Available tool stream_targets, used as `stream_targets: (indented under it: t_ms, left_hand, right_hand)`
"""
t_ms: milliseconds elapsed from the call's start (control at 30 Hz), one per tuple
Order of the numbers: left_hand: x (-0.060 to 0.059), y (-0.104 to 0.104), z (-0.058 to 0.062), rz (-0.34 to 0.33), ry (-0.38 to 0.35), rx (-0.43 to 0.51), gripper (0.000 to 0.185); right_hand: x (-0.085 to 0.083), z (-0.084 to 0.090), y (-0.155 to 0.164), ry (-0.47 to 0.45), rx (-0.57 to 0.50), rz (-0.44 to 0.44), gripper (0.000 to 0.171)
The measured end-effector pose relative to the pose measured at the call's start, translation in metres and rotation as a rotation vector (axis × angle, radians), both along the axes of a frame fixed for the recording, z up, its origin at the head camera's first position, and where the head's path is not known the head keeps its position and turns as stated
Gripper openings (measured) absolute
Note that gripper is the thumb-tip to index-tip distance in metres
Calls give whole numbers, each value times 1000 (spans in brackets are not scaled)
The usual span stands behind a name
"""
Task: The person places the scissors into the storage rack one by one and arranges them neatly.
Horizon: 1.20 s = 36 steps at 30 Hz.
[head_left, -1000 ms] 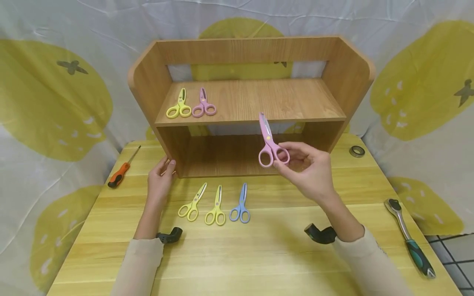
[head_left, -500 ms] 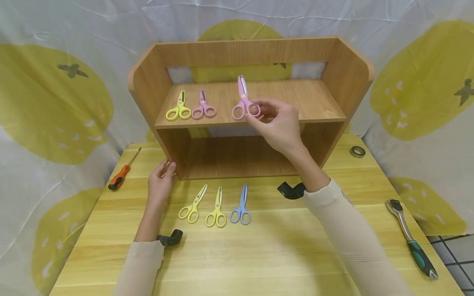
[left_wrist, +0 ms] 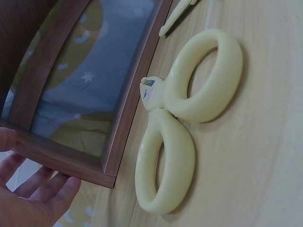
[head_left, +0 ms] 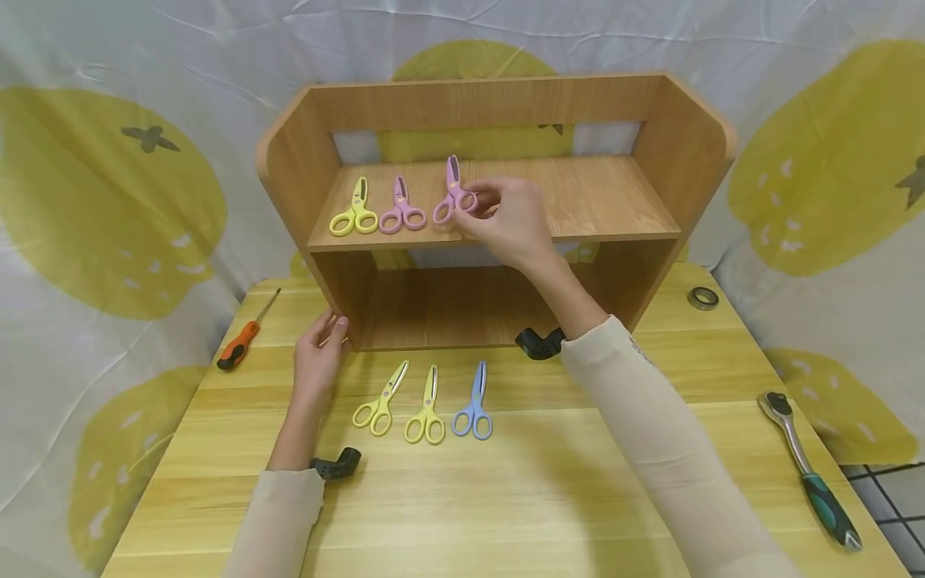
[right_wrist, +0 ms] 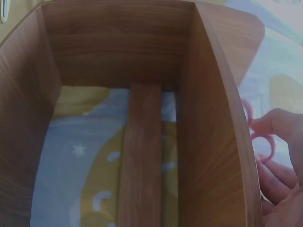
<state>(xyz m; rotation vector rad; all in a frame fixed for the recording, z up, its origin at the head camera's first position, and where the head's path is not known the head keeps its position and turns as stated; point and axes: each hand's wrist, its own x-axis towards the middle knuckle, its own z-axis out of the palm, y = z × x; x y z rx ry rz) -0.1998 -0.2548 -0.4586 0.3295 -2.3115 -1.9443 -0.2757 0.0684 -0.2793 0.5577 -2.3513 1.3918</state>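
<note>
My right hand (head_left: 515, 225) pinches a handle ring of pink scissors (head_left: 454, 183) over the upper board of a wooden desk shelf (head_left: 607, 197). The blades point up and away. In the right wrist view, their pink handles (right_wrist: 271, 145) show beyond the board's edge. Left of them, yellow scissors (head_left: 357, 209) and another pair of pink scissors (head_left: 401, 207) lie on that board. My left hand (head_left: 318, 357) touches the shelf's left side near its base, fingers extended. On the table in front lie two yellow scissors (head_left: 387, 395) and blue scissors (head_left: 476, 395).
An orange-handled screwdriver (head_left: 238, 345) lies at the table's left. On the right are a roll of tape (head_left: 702, 299) and a ratchet wrench (head_left: 809, 470). A patterned curtain (head_left: 817, 160) hangs behind the shelf.
My right hand has carried the pink scissors up and left, from in front of the lower compartment to over the upper board. The left hand has stayed at the shelf's side.
</note>
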Motion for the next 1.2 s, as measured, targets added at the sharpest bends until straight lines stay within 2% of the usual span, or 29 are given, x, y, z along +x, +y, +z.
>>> stream_targets:
  t_ms: [167,433,567,833,967,1067,1200]
  left_hand:
    - [0,1,1,4,2,-2,65]
    - [0,1,-1,2,2,2,64]
    - [0,0,-1,3,3,10,61]
    - [-4,0,-4,5,-12,14,59]
    - [-4,0,-5,8,0,22,59]
    - [-2,1,-4,9,1,28,59]
    - [-1,2,-2,13,-2,22,60]
  right_hand:
    - [-3,1,-4,-17,98,9,28]
    - [-3,7,-9,-114,264,2,33]
    - [-2,8,-11,-147,305,-6,34]
    - [0,8,-8,-152,280,7,34]
    - [5,6,-3,-135,250,13,43]
    - [12,4,3,-105,224,12,50]
    - [29,0,12,-50,173,8,48]
